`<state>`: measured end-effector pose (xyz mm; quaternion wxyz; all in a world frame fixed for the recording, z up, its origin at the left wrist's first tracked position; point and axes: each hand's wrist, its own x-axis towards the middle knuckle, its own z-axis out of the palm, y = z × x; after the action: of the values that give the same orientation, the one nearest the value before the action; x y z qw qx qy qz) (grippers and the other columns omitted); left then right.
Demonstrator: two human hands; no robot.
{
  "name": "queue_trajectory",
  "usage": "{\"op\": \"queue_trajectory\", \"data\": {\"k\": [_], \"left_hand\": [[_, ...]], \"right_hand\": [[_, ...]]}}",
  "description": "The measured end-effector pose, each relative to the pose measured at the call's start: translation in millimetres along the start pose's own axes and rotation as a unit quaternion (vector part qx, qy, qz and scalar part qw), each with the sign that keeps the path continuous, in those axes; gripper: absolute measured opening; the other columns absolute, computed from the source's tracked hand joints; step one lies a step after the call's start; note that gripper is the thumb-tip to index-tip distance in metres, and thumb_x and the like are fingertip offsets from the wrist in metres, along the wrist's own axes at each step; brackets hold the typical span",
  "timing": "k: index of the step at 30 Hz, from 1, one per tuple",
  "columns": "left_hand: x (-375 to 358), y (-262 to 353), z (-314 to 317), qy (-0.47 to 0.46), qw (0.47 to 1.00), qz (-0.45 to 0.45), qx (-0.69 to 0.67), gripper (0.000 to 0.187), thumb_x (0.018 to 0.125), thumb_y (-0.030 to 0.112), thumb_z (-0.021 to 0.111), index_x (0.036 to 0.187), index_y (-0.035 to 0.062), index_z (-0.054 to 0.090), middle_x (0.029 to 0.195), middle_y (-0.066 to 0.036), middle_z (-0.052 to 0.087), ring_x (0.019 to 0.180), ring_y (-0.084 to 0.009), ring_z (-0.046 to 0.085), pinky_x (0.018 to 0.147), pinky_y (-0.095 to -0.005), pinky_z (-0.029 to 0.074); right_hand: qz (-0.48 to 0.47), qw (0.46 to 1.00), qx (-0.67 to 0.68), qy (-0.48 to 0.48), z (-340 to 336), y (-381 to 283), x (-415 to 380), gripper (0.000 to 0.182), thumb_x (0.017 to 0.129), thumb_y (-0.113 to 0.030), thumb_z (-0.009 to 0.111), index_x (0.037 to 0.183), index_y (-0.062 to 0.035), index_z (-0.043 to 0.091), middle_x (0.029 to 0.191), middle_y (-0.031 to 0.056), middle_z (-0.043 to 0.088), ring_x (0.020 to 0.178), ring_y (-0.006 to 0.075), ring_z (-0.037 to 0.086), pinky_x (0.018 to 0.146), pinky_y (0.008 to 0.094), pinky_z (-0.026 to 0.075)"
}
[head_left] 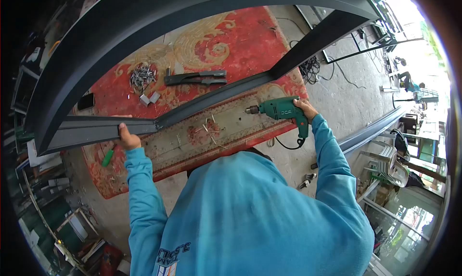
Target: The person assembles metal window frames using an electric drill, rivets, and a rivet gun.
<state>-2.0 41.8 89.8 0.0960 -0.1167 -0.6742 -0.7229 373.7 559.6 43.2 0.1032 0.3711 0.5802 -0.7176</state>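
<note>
The frame, dark and large, is over the red-covered surface, in front of the person; whether its near side touches the surface, I cannot tell. The left hand has its fingers closed around this near side, just beside a corner, with the thumb on top; the other fingers are partly hidden behind it. The right hand is closed on the drill, but how far its fingers wrap, I cannot see well. The chuck points leftward, apart from the frame; a bit is too small to tell.

I judge that the step in hand is positioning the frame and drill for drilling. The next move seems to call for a firm left hold and a careful aligning of the drill.

Beyond the near side lie small blocks, a pile of fasteners and a black tool.
</note>
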Motion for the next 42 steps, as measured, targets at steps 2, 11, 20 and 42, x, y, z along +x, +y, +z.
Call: {"op": "queue_trajectory", "data": {"k": [2,11,20,42], "left_hand": [[-0.9,7.0,4.6,-0.008,1.0,0.016,-0.003,0.039,0.081,0.027,0.059,0.105,-0.0025,0.052,0.088,-0.015,0.061,0.082,-0.0258,0.061,0.077,-0.0382,0.05],[-4.1,21.2,6.0,-0.059,0.994,0.078,0.04,0.039,0.083,0.032,0.059,0.101,-0.002,0.054,0.09,-0.014,0.061,0.082,-0.0253,0.061,0.079,-0.0377,0.049],[-7.3,14.4,6.7,-0.046,0.996,0.07,-0.021,0.035,0.085,0.027,0.065,0.106,-0.0003,0.056,0.093,-0.012,0.064,0.084,-0.0222,0.061,0.078,-0.0374,0.049],[7.2,44.7,-25.7,-0.347,0.93,-0.018,0.118,0.057,0.07,0.018,0.086,0.113,0.0045,0.053,0.1,-0.004,0.059,0.084,-0.0181,0.06,0.074,-0.031,0.05]], "right_hand": [[0.007,0.999,0.03,0.035,-23.7,23.6,9.7,0.065,0.085,-0.054,0.065,0.111,0.0047,0.058,0.083,0.012,0.067,0.059,0.0203,0.066,0.05,0.032,0.057],[-0.022,0.966,-0.246,0.078,-19.5,-26.8,4.2,0.058,0.086,-0.049,0.066,0.116,0.0007,0.064,0.099,0.0083,0.068,0.091,0.0176,0.064,0.079,0.0304,0.051],[-0.09,0.873,-0.443,0.183,0.9,-26.5,12.1,0.058,0.081,-0.048,0.069,0.109,0.0028,0.065,0.099,0.0199,0.069,0.095,0.0292,0.067,0.084,0.0405,0.05],[-0.198,0.674,-0.706,0.092,323.8,-154.5,155.7,0.055,0.072,-0.029,0.075,0.119,-0.0074,0.057,0.118,0.0142,0.058,0.112,0.0357,0.056,0.094,0.0468,0.045]]}}
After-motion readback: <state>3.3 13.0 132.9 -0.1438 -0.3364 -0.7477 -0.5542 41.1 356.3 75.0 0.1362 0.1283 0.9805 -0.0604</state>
